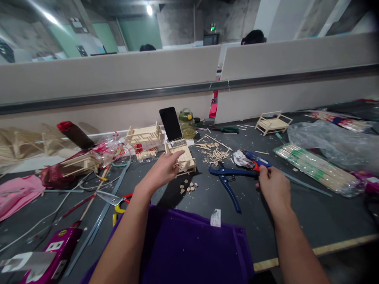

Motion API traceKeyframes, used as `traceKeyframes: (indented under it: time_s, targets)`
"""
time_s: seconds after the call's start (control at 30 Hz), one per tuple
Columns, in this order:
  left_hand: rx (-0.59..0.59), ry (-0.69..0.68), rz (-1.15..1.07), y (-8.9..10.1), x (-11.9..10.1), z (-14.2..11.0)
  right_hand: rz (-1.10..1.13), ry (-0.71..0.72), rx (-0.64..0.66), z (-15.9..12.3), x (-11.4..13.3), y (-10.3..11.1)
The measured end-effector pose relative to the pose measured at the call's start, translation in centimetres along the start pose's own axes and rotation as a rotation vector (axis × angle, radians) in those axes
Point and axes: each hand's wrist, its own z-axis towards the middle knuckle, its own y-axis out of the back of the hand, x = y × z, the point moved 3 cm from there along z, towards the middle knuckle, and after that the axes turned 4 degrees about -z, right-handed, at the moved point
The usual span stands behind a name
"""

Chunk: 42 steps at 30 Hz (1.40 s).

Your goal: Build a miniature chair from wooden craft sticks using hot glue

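My left hand (165, 170) closes on the near left side of a small model bench (187, 158) made of thin wooden sticks, its index finger stretched over the slats. My right hand (274, 188) has its fingers closed at the red trigger of a blue glue gun (262, 158); its palm hides the handle. A clear glue stick (308, 184) sticks out behind the gun. Just left of my right hand lies a blue pipe cutter (229, 173) with spread handles. Small wooden pieces (188, 187) lie in front of the bench, and cut sticks (217, 154) are heaped to its right.
Behind the bench stand a phone (171, 123), a green bottle (187, 124) and another stick model (144, 135). A third model (272, 123) and bagged sticks (318, 167) are at right. Scissors (114, 199) lie by my left forearm. A purple cloth (195, 248) covers the near edge.
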Motion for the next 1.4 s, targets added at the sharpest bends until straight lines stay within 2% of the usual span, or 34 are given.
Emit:
traceKeyframes:
  time_s: [0.2, 0.43, 0.6, 0.73, 0.87, 1.0, 1.1, 1.27, 1.4]
  targets:
    - [-0.002, 0.000, -0.017, -0.1, 0.2, 0.0, -0.304, 0.010, 0.067, -0.4, 0.4, -0.1]
    - [0.004, 0.007, -0.041, -0.2, 0.2, 0.0, -0.420, 0.152, -0.053, -2.0, 2.0, 2.0]
    - [0.007, 0.006, -0.034, -0.2, 0.2, 0.0, -0.391, 0.198, -0.062, -2.8, 3.3, 2.5]
    - [0.014, 0.010, -0.034, -0.1, 0.1, -0.1, -0.208, 0.311, -0.072, -4.4, 5.1, 2.3]
    - [0.013, 0.016, -0.035, -0.2, 0.1, -0.1, 0.085, 0.476, 0.169, -7.3, 9.1, 1.3]
    - [0.000, 0.002, -0.036, -0.3, 0.2, 0.0, 0.341, 0.580, 0.379, -9.6, 13.4, -1.0]
    - [-0.012, -0.015, -0.026, -0.3, 0.4, 0.0, 0.479, 0.552, 0.464, -9.9, 15.3, -3.2]
    - [-0.021, -0.031, -0.036, -0.4, 0.6, 0.0, 0.597, 0.474, 0.397, -9.1, 16.4, -6.0]
    - [-0.026, -0.029, -0.047, -0.4, 0.6, 0.0, 0.743, 0.431, 0.428, -8.9, 16.9, -7.5]
